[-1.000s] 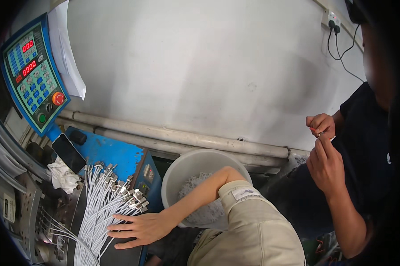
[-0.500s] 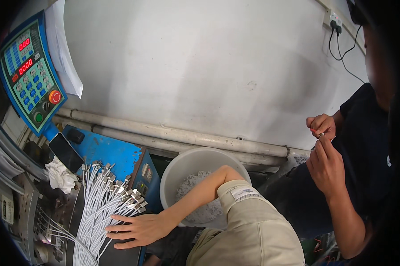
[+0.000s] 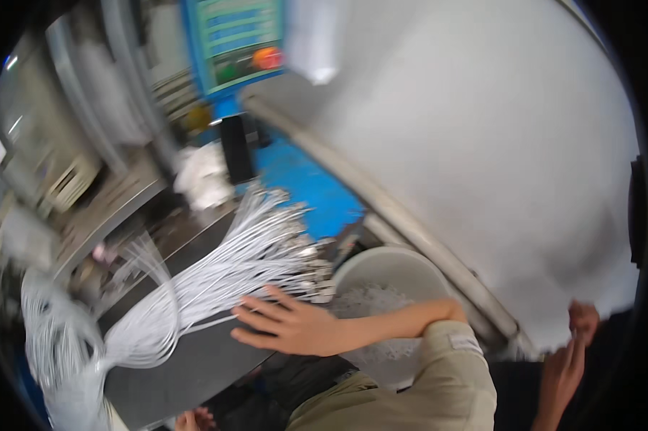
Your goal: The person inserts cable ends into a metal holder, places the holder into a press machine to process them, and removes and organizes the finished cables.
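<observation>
My right hand (image 3: 292,327) lies flat with its fingers spread, over the edge of a bundle of white cables (image 3: 216,280). The cables' metal connector ends (image 3: 313,262) fan out just beyond my fingers. Nothing is gripped in this hand. At the lower edge only part of my left hand (image 3: 193,419) shows, with its fingers mostly cut off, below the dark work surface (image 3: 173,391). A thick coil of the same white cable (image 3: 62,337) sits at the left.
A grey bucket (image 3: 349,269) holding white scraps stands beyond my right forearm. Farther back are a phone (image 3: 236,147), a crumpled white cloth (image 3: 202,176) and a blue control panel (image 3: 238,36). At the right, a co-worker's hands (image 3: 572,352) are close together.
The view has swung left, so the scene shifts right and blurs. The cable coil and part of my left hand now show. My right hand remains spread at the cables.
</observation>
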